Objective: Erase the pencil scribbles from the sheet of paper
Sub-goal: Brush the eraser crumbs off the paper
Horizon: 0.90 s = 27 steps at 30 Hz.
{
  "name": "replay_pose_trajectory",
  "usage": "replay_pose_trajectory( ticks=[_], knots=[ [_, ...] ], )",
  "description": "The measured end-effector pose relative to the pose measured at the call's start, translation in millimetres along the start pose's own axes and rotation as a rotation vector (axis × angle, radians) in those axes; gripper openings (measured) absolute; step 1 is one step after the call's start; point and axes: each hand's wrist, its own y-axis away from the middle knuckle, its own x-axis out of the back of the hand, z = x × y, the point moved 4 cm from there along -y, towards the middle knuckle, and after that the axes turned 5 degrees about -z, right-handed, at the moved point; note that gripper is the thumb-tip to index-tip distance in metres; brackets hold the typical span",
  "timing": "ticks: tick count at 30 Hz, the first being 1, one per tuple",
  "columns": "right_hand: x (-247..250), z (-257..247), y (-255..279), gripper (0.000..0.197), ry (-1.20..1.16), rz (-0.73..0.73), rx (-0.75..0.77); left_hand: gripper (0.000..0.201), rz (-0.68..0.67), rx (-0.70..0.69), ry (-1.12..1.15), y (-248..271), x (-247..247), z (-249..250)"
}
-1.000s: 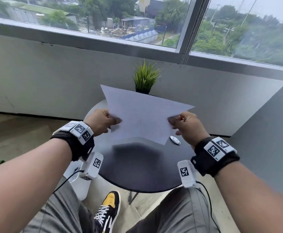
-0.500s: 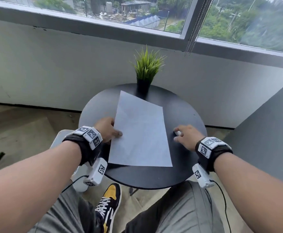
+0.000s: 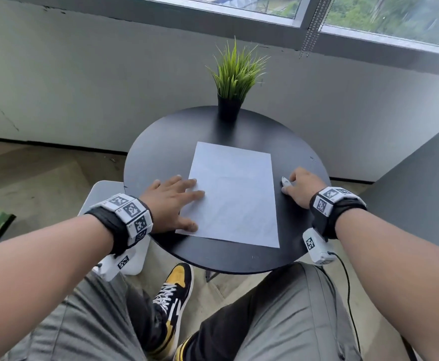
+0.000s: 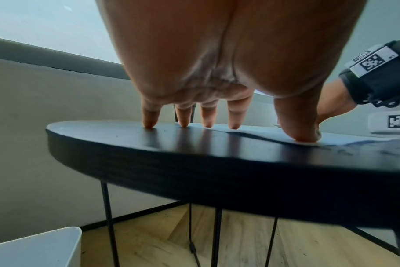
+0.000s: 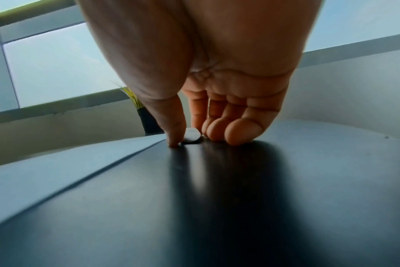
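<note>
Head view: sheet [image 3: 235,196] lengthwise away; left hand [image 3: 170,201] flat, right hand [image 3: 303,185] pinching eraser [image 3: 285,181].

White sheet of paper [image 3: 235,196] lies flat; small white eraser [image 3: 285,182] sits just right of it.

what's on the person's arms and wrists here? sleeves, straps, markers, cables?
Both forearms are bare, no sleeves. The left hand and right hand each sit ahead of a black wrist strap topped with white blocks printed with black square fiducial codes. Under each wrist hangs a white camera unit bearing another code; a thin black cable trails from the right one.
</note>
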Motion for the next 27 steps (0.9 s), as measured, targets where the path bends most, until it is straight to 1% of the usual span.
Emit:
replay_pose_trajectory(
  ticks=[3, 4, 6, 8, 10, 12, 14, 16, 17, 18, 21, 22, 23, 25, 26, 27],
  knots=[
    [5.3, -11.3, 3.6, 0.029, 0.055, -0.01, 0.03, 0.082, 0.04, -0.041, -0.001, 2.2, -0.1, 5.1],
    [7.5, -20.1, 8.0, 0.028, 0.05, -0.014, 0.059, 0.084, 0.052, -0.053, 0.007, 2.8, 0.0, 6.0],
    [8.7, -44.4, 21.0, 0.024, 0.025, -0.032, 0.148, 0.096, 0.06, -0.053, 0.013, 1.5, -0.3, 5.8],
    [3.1, -75.6, 42.1, 0.02, 0.055, -0.061, 0.283, 0.113, 0.024, -0.036, -0.014, -2.3, -3.6, 5.9],
    [-9.8, -105.2, 65.9, 0.021, 0.157, -0.068, 0.417, 0.123, -0.012, -0.022, -0.068, -6.6, -7.9, 6.9],
    [-30.9, -126.8, 82.9, 0.023, 0.238, -0.055, 0.528, 0.128, -0.024, -0.016, -0.102, -9.3, -10.4, 6.8],
    [-53.5, -146.0, 100.2, 0.019, 0.301, -0.061, 0.661, 0.129, -0.027, -0.02, -0.112, -10.0, -12.5, 6.1],
    [-66.8, -159.3, 115.0, 0.015, 0.353, -0.128, 0.815, 0.129, -0.025, -0.021, -0.114, -9.4, -14.3, 5.0],
    [-65.4, -161.1, 114.3, 0.015, 0.359, -0.156, 0.841, 0.129, -0.024, -0.021, -0.113, -9.3, -14.6, 4.9],
    [-59.5, -160.0, 107.2, 0.016, 0.362, -0.157, 0.81, 0.128, -0.025, -0.019, -0.11, -9.4, -14.1, 5.1],
    [-35.9, -144.6, 78.2, 0.015, 0.362, -0.08, 0.637, 0.128, -0.032, -0.017, -0.117, -10.9, -10.1, 7.4],
    [-37.2, -146.3, 80.0, 0.012, 0.378, -0.072, 0.652, 0.129, -0.034, -0.015, -0.128, -11.2, -8.8, 7.7],
    [-42.7, -153.2, 89.8, 0.012, 0.393, -0.09, 0.714, 0.129, -0.036, -0.014, -0.142, -11.2, -8.2, 8.1],
    [-60.4, -166.1, 120.3, 0.02, 0.411, -0.213, 0.885, 0.126, -0.032, -0.012, -0.173, -10.5, -7.3, 8.8],
    [-61.9, -166.4, 125.7, 0.02, 0.399, -0.258, 0.907, 0.125, -0.033, -0.013, -0.181, -10.3, -6.7, 9.4],
    [-56.6, -163.3, 120.3, 0.022, 0.396, -0.253, 0.885, 0.125, -0.037, -0.014, -0.18, -10.4, -5.8, 10.1]
  ],
)
